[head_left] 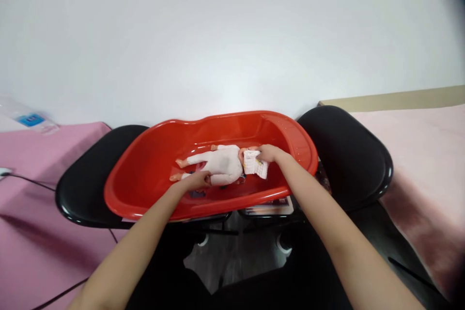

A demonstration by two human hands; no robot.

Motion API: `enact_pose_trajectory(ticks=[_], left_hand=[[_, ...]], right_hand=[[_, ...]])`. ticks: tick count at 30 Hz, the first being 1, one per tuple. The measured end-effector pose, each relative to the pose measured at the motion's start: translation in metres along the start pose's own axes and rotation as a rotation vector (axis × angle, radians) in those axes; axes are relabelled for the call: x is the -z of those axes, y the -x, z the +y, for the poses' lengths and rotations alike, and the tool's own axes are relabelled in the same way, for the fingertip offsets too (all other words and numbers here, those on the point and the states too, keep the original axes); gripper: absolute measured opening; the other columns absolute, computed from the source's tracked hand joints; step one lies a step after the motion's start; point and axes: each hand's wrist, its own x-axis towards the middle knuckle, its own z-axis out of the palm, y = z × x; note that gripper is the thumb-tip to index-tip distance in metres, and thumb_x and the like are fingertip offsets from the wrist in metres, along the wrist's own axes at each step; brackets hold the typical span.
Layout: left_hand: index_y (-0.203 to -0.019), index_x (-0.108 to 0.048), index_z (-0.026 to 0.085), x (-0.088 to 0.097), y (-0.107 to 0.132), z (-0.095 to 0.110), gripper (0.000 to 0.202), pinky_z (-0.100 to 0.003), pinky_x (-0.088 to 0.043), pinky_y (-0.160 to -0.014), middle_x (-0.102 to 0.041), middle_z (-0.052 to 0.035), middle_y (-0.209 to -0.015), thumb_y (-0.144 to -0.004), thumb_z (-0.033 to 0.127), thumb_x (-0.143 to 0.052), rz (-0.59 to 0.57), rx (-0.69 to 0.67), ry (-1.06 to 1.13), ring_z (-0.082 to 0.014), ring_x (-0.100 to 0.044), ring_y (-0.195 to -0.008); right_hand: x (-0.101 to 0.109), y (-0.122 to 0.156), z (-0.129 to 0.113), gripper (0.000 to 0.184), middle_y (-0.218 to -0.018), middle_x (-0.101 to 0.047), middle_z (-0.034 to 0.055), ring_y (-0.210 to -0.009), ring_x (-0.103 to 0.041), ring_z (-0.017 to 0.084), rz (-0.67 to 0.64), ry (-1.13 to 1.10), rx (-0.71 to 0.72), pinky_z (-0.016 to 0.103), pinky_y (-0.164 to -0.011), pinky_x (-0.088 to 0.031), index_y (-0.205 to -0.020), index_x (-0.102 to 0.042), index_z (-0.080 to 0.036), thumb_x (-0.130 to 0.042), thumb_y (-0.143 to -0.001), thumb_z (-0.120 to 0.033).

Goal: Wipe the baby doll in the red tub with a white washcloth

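Observation:
A red plastic baby tub (145, 174) rests across two black chair seats. Inside it lies a doll (221, 162) in a pale pink suit, legs to the left, head to the right. My left hand (198, 180) rests on the doll's near side at the hip, fingers curled against the body. My right hand (268, 153) grips a small white folded cloth (255, 164) and presses it over the doll's head, which is mostly hidden under the cloth.
The black chair seats (348, 155) stick out left and right of the tub. A pink-covered surface (32, 193) with a dark cable lies at left, a pale pink one (425, 155) at right. A white wall stands behind. Papers (271, 207) peek out under the tub.

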Motion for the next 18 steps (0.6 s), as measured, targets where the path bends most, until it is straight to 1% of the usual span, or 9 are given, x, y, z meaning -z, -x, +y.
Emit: enact_pose_trajectory(ticks=[1, 3, 5, 6, 9, 10, 12, 15, 18], left_hand=[[-0.097, -0.067, 0.021, 0.0, 0.006, 0.002, 0.022, -0.031, -0.05, -0.067, -0.066, -0.002, -0.076, -0.077, 0.03, -0.064, -0.025, 0.004, 0.016, -0.0231, -0.066, -0.074], [-0.1, -0.064, 0.022, -0.003, 0.015, 0.004, 0.025, -0.031, -0.049, -0.068, -0.065, -0.0017, -0.079, -0.077, 0.031, -0.06, -0.015, -0.006, 0.082, -0.0222, -0.064, -0.074], [-0.107, -0.064, 0.023, -0.007, 0.018, 0.003, 0.033, -0.033, -0.049, -0.07, -0.067, -0.0019, -0.085, -0.075, 0.029, -0.058, -0.014, -0.042, 0.129, -0.0235, -0.064, -0.078], [-0.11, -0.063, 0.023, -0.009, 0.017, 0.001, 0.037, -0.034, -0.05, -0.071, -0.068, -0.002, -0.086, -0.074, 0.028, -0.058, -0.009, -0.049, 0.137, -0.0246, -0.065, -0.08], [-0.119, -0.063, 0.022, -0.013, 0.013, -0.007, 0.048, -0.037, -0.051, -0.077, -0.071, -0.0032, -0.092, -0.072, 0.025, -0.06, -0.004, -0.056, 0.139, -0.0274, -0.067, -0.087], [-0.12, -0.063, 0.021, -0.013, 0.012, -0.009, 0.048, -0.037, -0.051, -0.078, -0.071, -0.0038, -0.094, -0.072, 0.024, -0.06, -0.004, -0.064, 0.137, -0.0276, -0.068, -0.088], [-0.114, -0.065, 0.02, -0.013, 0.013, -0.009, 0.043, -0.036, -0.05, -0.079, -0.071, -0.0041, -0.095, -0.072, 0.022, -0.059, -0.008, -0.09, 0.137, -0.0265, -0.067, -0.089], [-0.106, -0.065, 0.02, -0.008, 0.02, 0.0, 0.032, -0.032, -0.047, -0.077, -0.07, -0.0031, -0.093, -0.075, 0.02, -0.058, 0.009, -0.109, 0.107, -0.024, -0.066, -0.087], [-0.104, -0.066, 0.019, -0.002, 0.03, 0.016, 0.028, -0.032, -0.044, -0.079, -0.071, -0.0041, -0.093, -0.078, 0.017, -0.056, 0.029, -0.077, 0.017, -0.0241, -0.066, -0.086]], right_hand=[[0.002, 0.003, 0.0, 0.029, -0.112, -0.08, 0.0111, -0.094, -0.075, 0.019, 0.015, -0.007, -0.013, 0.025, -0.082, -0.056, -0.122, -0.078, -0.013, -0.07, -0.101, -0.031], [0.006, 0.009, -0.001, 0.033, -0.117, -0.076, 0.0104, -0.099, -0.074, 0.02, 0.061, -0.028, -0.012, 0.033, -0.089, -0.061, -0.124, -0.075, -0.012, -0.07, -0.104, -0.037], [0.007, 0.016, -0.002, 0.038, -0.126, -0.072, 0.009, -0.107, -0.072, 0.023, 0.111, -0.054, 0.004, 0.041, -0.095, -0.063, -0.129, -0.072, -0.015, -0.07, -0.104, -0.043], [0.007, 0.018, -0.003, 0.039, -0.13, -0.07, 0.0088, -0.111, -0.071, 0.024, 0.131, -0.064, 0.006, 0.043, -0.097, -0.063, -0.131, -0.071, -0.016, -0.07, -0.104, -0.044], [0.005, 0.021, -0.005, 0.04, -0.134, -0.068, 0.0091, -0.116, -0.07, 0.027, 0.154, -0.078, -0.011, 0.043, -0.099, -0.063, -0.134, -0.07, -0.016, -0.071, -0.104, -0.043], [0.003, 0.02, -0.005, 0.04, -0.134, -0.068, 0.0089, -0.116, -0.07, 0.027, 0.15, -0.081, -0.018, 0.043, -0.099, -0.063, -0.134, -0.07, -0.016, -0.071, -0.104, -0.043], [0.002, 0.017, -0.004, 0.04, -0.133, -0.069, 0.0088, -0.115, -0.07, 0.027, 0.126, -0.087, -0.025, 0.043, -0.099, -0.062, -0.133, -0.07, -0.015, -0.072, -0.103, -0.042], [0.001, 0.01, -0.001, 0.039, -0.133, -0.069, 0.0087, -0.114, -0.07, 0.026, 0.082, -0.1, -0.028, 0.042, -0.099, -0.062, -0.131, -0.071, -0.015, -0.071, -0.104, -0.042], [0.001, 0.005, 0.003, 0.04, -0.129, -0.07, 0.0088, -0.111, -0.071, 0.024, 0.063, -0.113, -0.039, 0.042, -0.097, -0.063, -0.13, -0.071, -0.015, -0.07, -0.104, -0.045]])
